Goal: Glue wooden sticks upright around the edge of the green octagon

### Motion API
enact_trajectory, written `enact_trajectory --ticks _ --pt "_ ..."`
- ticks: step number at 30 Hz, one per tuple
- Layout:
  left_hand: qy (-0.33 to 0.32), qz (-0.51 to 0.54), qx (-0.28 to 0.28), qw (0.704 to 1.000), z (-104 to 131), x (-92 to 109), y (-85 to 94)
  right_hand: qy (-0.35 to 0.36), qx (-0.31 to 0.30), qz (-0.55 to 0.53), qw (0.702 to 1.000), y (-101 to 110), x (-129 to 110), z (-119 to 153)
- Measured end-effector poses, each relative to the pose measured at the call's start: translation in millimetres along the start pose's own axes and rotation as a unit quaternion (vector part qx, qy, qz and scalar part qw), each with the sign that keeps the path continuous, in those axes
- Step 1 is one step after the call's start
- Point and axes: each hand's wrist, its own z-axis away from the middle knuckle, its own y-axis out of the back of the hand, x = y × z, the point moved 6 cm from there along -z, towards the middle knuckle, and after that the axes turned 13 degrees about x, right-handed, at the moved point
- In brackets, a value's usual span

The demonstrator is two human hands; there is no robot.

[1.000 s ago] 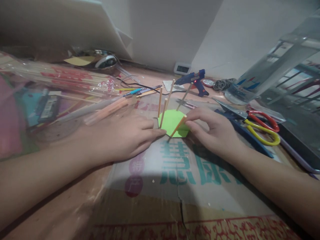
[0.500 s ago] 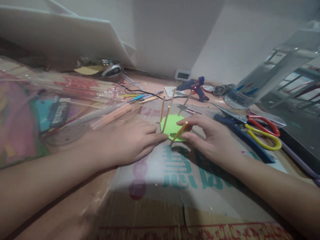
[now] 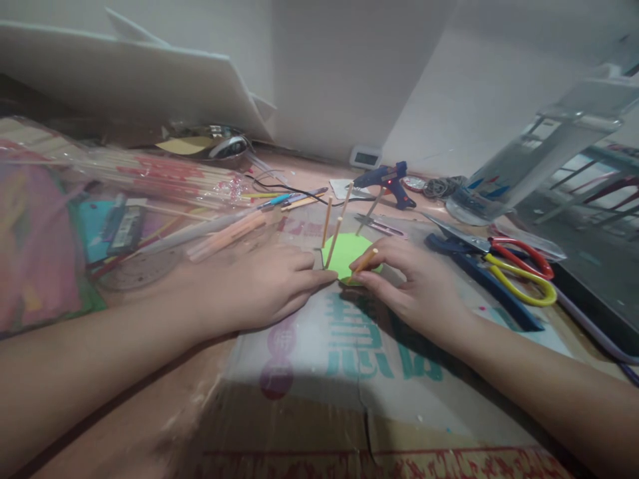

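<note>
A small bright green panel lies on the cardboard, with several thin wooden sticks standing up around its edge. One wooden stick rises close to my left index fingertip. My left hand rests low, index finger stretched against the panel's near left edge; its other fingers are partly hidden. At the near right edge, my right hand pinches a short, tilted wooden stick between thumb and index finger. The lower end of that stick is hidden by the fingertips.
Behind the panel are a blue glue gun with a red light and small pink-handled snips. To the right lie scissors with red and yellow handles, beside a tall clear container. Bagged sticks lie left.
My right thumb and index finger, apart around the tilted stick before, have closed on it. My left hand stays at the panel's edge. The whole view has shifted slightly.
</note>
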Motion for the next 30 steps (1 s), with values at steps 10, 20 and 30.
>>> enact_trajectory --ticks 10,20,30 --pt "0.088 -0.002 0.109 0.990 0 -13 11.5 -0.170 0.148 0.003 0.974 58 62 -15" --pt "0.137 0.030 0.085 0.987 -5 -18 6.2 -0.096 -0.104 0.092 0.986 25 53 11" --pt "0.109 0.005 0.079 0.991 -7 -10 8.8 -0.026 -0.093 0.086 0.992 15 39 24"
